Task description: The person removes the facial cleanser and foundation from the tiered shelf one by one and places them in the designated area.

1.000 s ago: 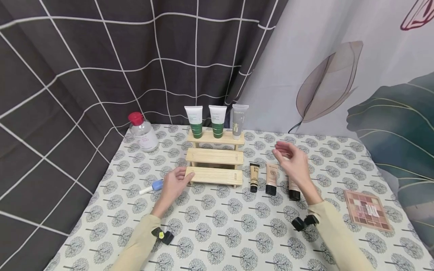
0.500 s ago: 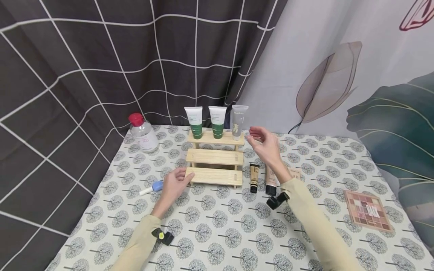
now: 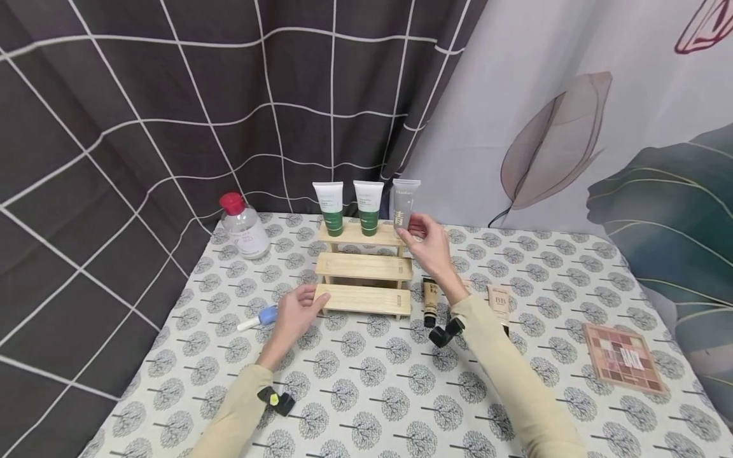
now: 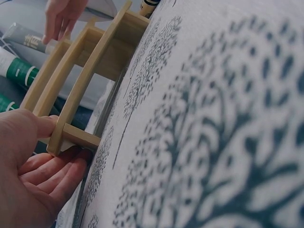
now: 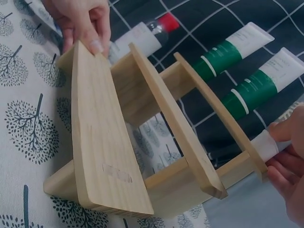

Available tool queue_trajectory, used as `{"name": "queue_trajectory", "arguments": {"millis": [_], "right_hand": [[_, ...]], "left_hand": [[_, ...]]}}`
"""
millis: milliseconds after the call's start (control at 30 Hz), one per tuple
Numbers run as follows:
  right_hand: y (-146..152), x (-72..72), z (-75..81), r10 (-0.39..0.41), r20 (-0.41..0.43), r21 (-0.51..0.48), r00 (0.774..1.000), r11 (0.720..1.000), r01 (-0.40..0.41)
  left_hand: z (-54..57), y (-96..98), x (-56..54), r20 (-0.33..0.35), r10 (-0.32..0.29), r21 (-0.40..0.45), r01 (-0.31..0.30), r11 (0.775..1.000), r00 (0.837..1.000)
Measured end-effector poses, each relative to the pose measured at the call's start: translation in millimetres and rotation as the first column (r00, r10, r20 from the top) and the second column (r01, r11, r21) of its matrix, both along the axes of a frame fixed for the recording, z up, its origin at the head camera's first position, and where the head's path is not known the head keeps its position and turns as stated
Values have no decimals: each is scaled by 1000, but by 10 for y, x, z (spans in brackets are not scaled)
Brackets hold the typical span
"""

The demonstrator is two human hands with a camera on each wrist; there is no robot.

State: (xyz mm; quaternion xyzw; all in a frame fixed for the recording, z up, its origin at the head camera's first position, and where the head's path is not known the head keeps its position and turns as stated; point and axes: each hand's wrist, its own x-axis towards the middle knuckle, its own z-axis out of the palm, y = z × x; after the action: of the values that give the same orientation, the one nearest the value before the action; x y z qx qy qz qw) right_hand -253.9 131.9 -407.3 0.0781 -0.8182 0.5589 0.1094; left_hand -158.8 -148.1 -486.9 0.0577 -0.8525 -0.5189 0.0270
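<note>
A three-step wooden display rack (image 3: 363, 299) stands on the cloth. My left hand (image 3: 294, 318) grips the left end of its lowest step, thumb on top and fingers beneath, as the left wrist view shows (image 4: 33, 166). On the top step, at the right end, a grey squeeze tube (image 3: 404, 197) stands cap down. My right hand (image 3: 429, 248) pinches it low down, and in the right wrist view the thumb and fingers are around its pale cap (image 5: 265, 145). Two white-and-green tubes (image 3: 330, 207) stand upright to its left on the same step.
Right of the rack lie a small gold tube (image 3: 430, 302) and a BB cream tube (image 3: 499, 302); another tube is mostly behind my right forearm. A makeup palette (image 3: 624, 357) lies further right. At left are a red-capped bottle (image 3: 246, 229) and a blue-and-white item (image 3: 258, 317).
My right hand has moved left from above the lying tubes to the grey tube and now pinches it. My left hand has stayed at the rack's lowest step.
</note>
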Motion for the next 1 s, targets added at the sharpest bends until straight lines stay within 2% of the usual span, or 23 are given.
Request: {"name": "queue_trajectory", "arguments": {"millis": [267,567,767,1000], "right_hand": [[57,12,-9,-38,15,-4,999,999,38],[296,19,-21,-91,28,-9,995,996,91],[440,38,-69,-112,97,8,989,994,112],[527,48,-186,-168,148,78,974,984,158]], "left_hand": [[-2,2,-5,-6,-1,0,1,1000,1000],[-3,-13,3,2,-1,0,1,1000,1000],[-4,-14,-2,8,-3,-6,3,1000,1000],[-21,-15,-2,-1,-9,-17,9,1000,1000]]}}
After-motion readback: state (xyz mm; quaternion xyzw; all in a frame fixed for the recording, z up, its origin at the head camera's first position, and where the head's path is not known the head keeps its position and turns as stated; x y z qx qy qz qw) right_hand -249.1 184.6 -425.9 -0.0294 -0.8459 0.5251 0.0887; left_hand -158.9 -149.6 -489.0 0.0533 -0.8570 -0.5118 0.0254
